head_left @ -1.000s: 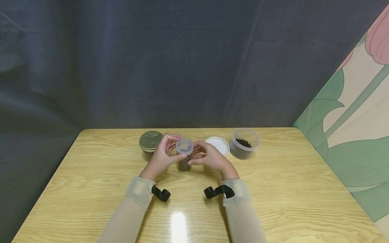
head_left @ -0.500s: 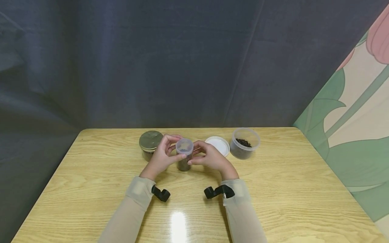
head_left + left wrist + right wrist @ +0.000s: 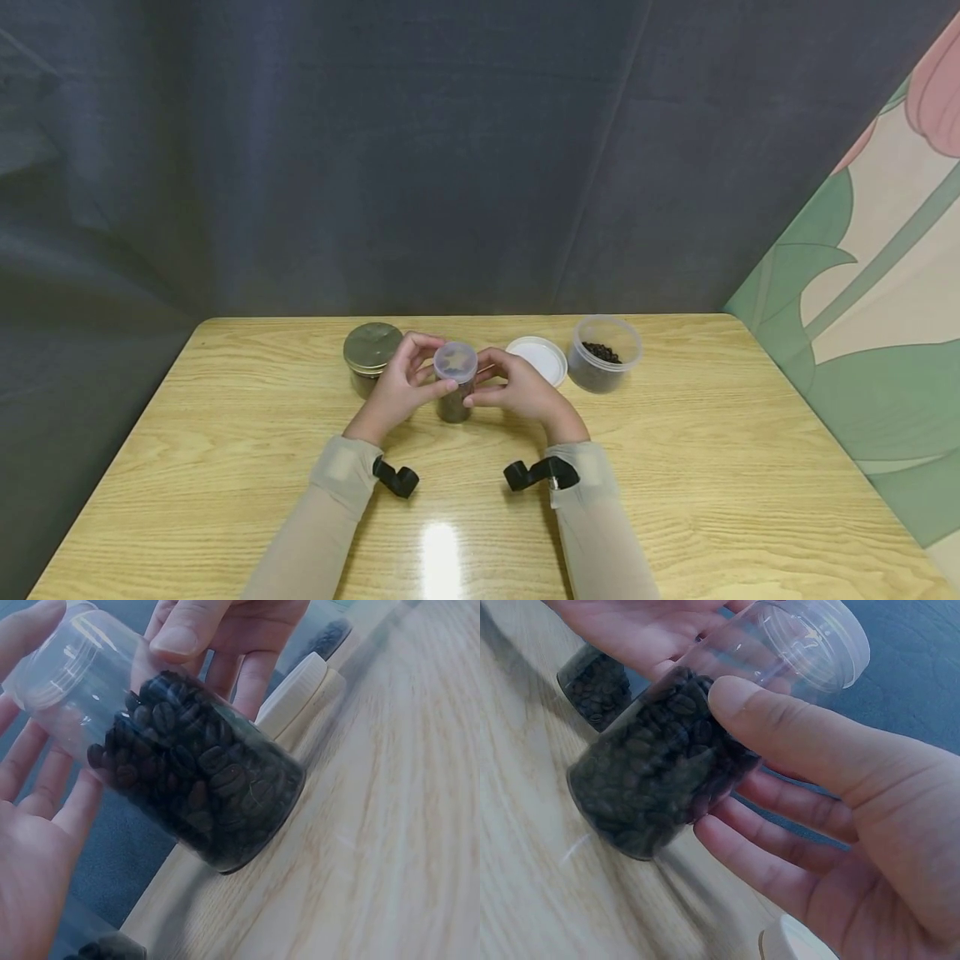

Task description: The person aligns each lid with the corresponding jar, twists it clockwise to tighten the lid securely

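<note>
A clear jar of dark coffee beans (image 3: 202, 765) stands upright on the table in the middle, filled to roughly two thirds. Its translucent screw lid (image 3: 455, 360) sits on top. My left hand (image 3: 399, 385) holds the lid from the left, thumb at the near side and fingers behind. From the right, my right hand (image 3: 521, 387) grips the jar's body, with the thumb (image 3: 780, 724) pressed on the front and the fingers curled around the far side.
Left of the jar stands a gold-lidded jar (image 3: 369, 358) with dark beans. On the right are a white lid (image 3: 538, 358), lying flat, and an open plastic tub (image 3: 597, 375) with dark beans. The wooden table (image 3: 720, 467) meets a dark curtain at the back.
My left thumb has slid a little leftward along the lid's edge, and the reflection on the lid has shifted. The right hand and the jar's body hold their place.
</note>
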The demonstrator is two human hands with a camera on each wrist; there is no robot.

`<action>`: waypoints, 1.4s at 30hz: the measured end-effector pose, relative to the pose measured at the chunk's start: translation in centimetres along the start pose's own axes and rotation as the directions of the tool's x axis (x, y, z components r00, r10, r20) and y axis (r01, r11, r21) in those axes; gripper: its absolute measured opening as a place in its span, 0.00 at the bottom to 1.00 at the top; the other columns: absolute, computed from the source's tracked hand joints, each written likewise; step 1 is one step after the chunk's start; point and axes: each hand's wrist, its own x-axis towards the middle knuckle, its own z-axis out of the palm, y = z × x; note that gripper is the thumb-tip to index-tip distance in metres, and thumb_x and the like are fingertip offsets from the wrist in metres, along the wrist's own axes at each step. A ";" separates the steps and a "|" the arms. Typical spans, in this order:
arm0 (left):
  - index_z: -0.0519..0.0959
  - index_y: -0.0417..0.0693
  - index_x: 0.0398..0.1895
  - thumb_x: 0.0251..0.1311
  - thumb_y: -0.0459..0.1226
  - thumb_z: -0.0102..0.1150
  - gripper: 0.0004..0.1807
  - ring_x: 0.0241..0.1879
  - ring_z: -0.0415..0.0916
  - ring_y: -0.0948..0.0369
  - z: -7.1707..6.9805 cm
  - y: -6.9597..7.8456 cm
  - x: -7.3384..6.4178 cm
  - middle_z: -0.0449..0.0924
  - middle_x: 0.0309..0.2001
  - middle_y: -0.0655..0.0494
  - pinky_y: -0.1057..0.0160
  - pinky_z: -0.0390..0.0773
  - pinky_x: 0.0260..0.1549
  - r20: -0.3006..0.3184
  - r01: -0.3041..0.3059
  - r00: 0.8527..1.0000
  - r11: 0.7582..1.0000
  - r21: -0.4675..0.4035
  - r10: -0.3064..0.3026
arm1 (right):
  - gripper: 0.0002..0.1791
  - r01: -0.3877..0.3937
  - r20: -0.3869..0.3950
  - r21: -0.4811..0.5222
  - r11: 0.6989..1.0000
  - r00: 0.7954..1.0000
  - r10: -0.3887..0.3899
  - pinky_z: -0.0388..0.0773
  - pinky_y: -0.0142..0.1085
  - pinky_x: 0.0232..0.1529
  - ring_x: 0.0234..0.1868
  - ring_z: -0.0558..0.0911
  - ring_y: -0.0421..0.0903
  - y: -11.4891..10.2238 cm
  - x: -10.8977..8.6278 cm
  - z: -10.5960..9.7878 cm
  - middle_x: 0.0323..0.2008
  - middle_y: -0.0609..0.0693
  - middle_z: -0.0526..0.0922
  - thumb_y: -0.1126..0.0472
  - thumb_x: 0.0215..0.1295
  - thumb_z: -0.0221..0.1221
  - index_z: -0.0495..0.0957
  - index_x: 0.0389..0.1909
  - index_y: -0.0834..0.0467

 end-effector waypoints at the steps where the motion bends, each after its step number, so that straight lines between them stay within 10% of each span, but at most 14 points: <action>1: 0.64 0.35 0.63 0.60 0.28 0.70 0.32 0.66 0.67 0.52 0.0 0.0 0.0 0.67 0.64 0.44 0.46 0.67 0.68 0.001 0.001 1.000 1.000 -0.002 -0.001 | 0.25 0.000 -0.001 -0.001 1.000 1.000 0.000 0.80 0.45 0.55 0.52 0.82 0.51 0.0 0.0 0.0 0.50 0.52 0.83 0.64 0.58 0.73 0.78 0.56 0.60; 27: 0.60 0.35 0.66 0.65 0.44 0.68 0.36 0.66 0.68 0.57 0.1 -0.6 -0.1 0.68 0.63 0.43 0.59 0.71 0.65 -0.003 -0.028 1.000 0.999 -0.044 0.027 | 0.22 0.035 0.011 -0.002 0.999 0.999 -0.035 0.76 0.54 0.60 0.52 0.81 0.54 0.0 0.3 -0.1 0.46 0.55 0.83 0.65 0.59 0.72 0.78 0.54 0.62; 42: 0.66 0.29 0.66 0.71 0.30 0.53 0.23 0.63 0.71 0.63 0.2 -0.9 -0.1 0.71 0.63 0.39 0.66 0.71 0.64 0.006 -0.099 0.995 0.994 0.046 0.099 | 0.22 0.006 0.004 -0.003 1.000 1.000 -0.006 0.77 0.49 0.58 0.51 0.81 0.49 0.2 0.0 -0.1 0.45 0.50 0.84 0.64 0.59 0.73 0.80 0.53 0.58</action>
